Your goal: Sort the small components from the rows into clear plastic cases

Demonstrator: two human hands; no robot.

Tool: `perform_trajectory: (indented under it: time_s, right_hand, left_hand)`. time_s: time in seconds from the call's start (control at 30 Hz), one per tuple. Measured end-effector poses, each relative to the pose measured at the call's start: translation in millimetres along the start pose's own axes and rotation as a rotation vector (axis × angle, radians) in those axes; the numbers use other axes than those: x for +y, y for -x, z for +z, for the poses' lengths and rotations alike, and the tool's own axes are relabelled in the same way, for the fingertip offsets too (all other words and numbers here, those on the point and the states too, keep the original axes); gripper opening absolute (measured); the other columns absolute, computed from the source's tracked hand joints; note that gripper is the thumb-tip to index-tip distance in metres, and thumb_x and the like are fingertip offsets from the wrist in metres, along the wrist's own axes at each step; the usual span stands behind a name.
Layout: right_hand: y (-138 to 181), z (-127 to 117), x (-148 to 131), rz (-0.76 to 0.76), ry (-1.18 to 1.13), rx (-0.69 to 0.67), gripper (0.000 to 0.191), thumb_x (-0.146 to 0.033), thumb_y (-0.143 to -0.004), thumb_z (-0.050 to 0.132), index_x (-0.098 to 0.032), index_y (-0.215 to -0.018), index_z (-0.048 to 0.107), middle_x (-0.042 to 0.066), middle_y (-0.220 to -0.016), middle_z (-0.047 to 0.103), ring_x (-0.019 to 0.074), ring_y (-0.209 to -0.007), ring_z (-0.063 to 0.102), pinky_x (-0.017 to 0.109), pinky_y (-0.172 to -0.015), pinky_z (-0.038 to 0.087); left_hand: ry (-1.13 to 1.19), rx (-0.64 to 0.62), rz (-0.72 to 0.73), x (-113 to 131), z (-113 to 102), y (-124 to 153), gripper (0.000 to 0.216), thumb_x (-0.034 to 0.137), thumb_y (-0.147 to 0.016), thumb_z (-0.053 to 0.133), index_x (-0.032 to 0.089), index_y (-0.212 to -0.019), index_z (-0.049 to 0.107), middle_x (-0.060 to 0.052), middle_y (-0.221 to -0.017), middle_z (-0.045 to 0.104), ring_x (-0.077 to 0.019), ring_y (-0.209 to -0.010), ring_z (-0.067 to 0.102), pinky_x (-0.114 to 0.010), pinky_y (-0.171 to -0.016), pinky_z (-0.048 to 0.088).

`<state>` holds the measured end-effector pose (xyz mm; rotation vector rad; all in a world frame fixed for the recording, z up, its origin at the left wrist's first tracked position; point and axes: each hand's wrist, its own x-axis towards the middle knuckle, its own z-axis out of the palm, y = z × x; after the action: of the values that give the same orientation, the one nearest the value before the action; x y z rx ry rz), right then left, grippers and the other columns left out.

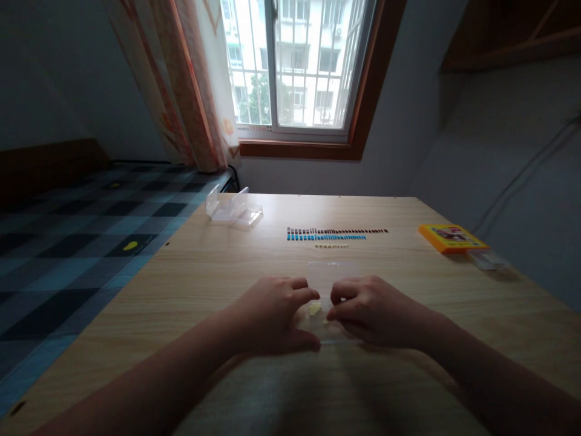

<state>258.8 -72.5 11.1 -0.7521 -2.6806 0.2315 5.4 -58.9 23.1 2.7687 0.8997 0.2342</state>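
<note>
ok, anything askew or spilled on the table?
Nothing stands out. The brown row, blue row and pale row look straight; yellow pieces lie between left hand and right hand. Too small to judge damage.

A patterned curtain (pixel 188 91) hangs beside the window (pixel 308 72).

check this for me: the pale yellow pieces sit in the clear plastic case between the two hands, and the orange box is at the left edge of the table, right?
Not quite: the head view shows the orange box at the right edge of the table. The pale yellow pieces do sit in the clear plastic case between the left hand and right hand.
</note>
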Motion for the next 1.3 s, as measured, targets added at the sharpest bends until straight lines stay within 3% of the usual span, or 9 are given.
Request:
perform_trajectory:
  time_s: [0.2, 0.67, 1.3]
  right_hand:
    - [0.9, 0.4, -1.3, 0.008, -0.044, -0.053, 0.024, -0.012, -0.085, 0.062, -0.026, -0.096, 0.079, 0.0, -0.086, 0.067, 0.0128, -0.07, 0.056, 0.027, -0.064, 0.038]
    - [-0.8, 13.8, 3.7, 0.028, 0.026, 0.01, 0.019, -0.018, -0.095, 0.06, -0.026, -0.095, 0.077, 0.0, -0.083, 0.065, 0.0136, -0.07, 0.055, 0.028, -0.065, 0.038]
    - [-1.5, 15.8, 0.8, 0.033, 0.067, 0.011, 0.018, -0.017, -0.095, 0.059, -0.024, -0.095, 0.076, 0.001, -0.083, 0.065, 0.0147, -0.071, 0.054, 0.029, -0.064, 0.037]
  left_hand:
    - [-0.004, -0.009, -0.005, 1.0, -0.5, -0.7, 0.062, 0.061, -0.077, 0.078, 0.022, -0.125, 0.069, -0.006, -0.108, 0.072, -0.0286, -0.086, 0.073, -0.038, -0.072, 0.055]
    - [-0.008, -0.004, 0.003, 1.3, -1.5, -0.7, 0.062, 0.061, -0.078, 0.077, 0.022, -0.125, 0.069, -0.008, -0.108, 0.072, -0.0284, -0.085, 0.072, -0.037, -0.07, 0.054]
    - [-0.006, -0.001, -0.004, 2.1, -2.0, -0.6, 0.061, 0.06, -0.077, 0.078, 0.022, -0.124, 0.069, -0.008, -0.109, 0.073, -0.0278, -0.085, 0.072, -0.036, -0.071, 0.054]
